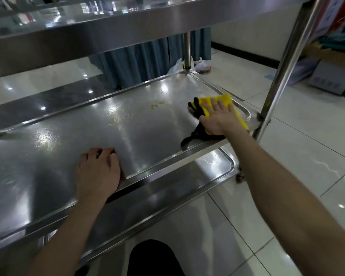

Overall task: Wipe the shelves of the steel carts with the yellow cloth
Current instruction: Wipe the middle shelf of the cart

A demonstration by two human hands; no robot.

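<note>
The right hand (219, 118) is pressing flat, fingers straight and spread, on the yellow cloth (225, 98), which is lying at the 2 o'clock corner of the steel cart's middle shelf (88, 126). The left hand (98, 172) is resting on the same shelf near 7 o'clock, fingers curled under and holding nothing. A yellowish smear (157, 104) is sitting at the cloth's 9 o'clock, apart from it.

Yellow cloth (225, 102) is showing bright yellow, with black fabric at its left edge. Middle shelf (88, 132) is reading silver-grey and carrying a yellowish smear (156, 104). Curtain (139, 62) is hanging teal-blue and pleated. Floor tiles (287, 176) are shining off-white with dark grout lines. Skirting (247, 54) is running black.
</note>
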